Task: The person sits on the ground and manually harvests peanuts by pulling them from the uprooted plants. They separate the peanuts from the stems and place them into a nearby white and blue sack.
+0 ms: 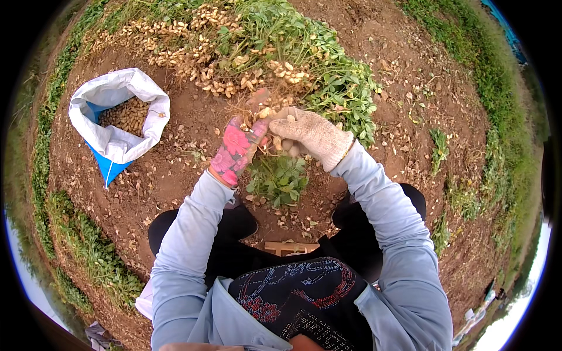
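Note:
My left hand [233, 151], in a pink floral glove, grips an uprooted peanut plant near its roots. The plant's green leaves [279, 180] hang below the hands, towards me. Opposite it, my right hand [312, 132] wears a beige knitted glove. Its fingers close around peanut pods [287, 147] on the same plant, touching the root end. Fine roots and pods partly hide the fingertips of both hands. Just beyond lies a heap of pulled peanut plants [281, 39], with many pods [210, 79] showing along its near left side.
At the left stands a white and blue woven sack [153, 127], its mouth rolled back, with loose peanuts [129, 116] inside. Bare soil [184, 171] strewn with dry leaves surrounds me. Between my legs is a wooden piece [290, 246], possibly a seat. Green plants [474, 57] edge the right side.

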Tool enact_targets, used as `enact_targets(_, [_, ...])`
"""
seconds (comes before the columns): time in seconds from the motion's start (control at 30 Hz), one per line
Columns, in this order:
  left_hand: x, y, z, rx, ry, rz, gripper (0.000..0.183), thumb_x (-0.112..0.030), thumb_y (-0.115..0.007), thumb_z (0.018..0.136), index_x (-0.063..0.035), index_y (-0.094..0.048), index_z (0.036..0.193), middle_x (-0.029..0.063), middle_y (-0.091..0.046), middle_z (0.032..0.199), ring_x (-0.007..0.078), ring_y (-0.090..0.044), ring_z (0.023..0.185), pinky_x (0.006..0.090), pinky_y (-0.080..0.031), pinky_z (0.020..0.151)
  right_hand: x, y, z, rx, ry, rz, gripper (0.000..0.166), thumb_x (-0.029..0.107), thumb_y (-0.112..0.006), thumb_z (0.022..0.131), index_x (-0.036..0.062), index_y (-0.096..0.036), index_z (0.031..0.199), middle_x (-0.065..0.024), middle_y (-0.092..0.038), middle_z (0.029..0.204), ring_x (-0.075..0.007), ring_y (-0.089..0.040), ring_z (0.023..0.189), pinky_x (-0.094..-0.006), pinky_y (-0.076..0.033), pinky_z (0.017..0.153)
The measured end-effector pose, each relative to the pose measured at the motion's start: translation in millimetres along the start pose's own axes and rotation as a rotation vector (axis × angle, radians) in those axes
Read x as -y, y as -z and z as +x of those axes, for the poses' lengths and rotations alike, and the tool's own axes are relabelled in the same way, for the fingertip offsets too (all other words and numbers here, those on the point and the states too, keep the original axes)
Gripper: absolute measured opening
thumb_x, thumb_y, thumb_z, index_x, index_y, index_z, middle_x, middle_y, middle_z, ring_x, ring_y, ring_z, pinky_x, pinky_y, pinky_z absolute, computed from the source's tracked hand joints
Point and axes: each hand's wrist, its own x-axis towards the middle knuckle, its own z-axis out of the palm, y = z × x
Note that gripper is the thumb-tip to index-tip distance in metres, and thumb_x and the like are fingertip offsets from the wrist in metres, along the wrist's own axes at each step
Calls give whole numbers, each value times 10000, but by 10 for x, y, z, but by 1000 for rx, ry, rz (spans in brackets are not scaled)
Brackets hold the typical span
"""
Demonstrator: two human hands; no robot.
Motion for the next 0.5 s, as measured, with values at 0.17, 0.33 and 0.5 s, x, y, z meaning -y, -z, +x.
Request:
enact_targets(0.17, [-52,-96,-36,-78,33,-128,417,-194,-608,957,-70,-447,1322,51,-592,1226,95,-586,970,248,-519,750,-8,-41,11,-122,17,107,226,237,-659,901,57,-547,979,0,-585,760,-64,-522,636,-218,-451,553])
enact_targets(0.33, [-147,-181,-14,-43,9,-57,483,-200,-628,943,-197,-482,1403,-47,-562,1278,56,-554,1036,217,-492,760,-87,-120,113,-357,135,160,159,165,-644,902,71,-533,969,11,-549,767,-76,-513,639,-238,-444,555])
enact_targets(0.5, [-144,-206,3,-46,-4,-21,477,-224,-609,955,-183,-464,1408,-28,-561,1279,79,-556,1055,250,-503,782,-200,-106,182,-555,330,-294,152,129,-627,898,54,-541,999,-54,-589,821,-139,-558,701,-303,-471,640])
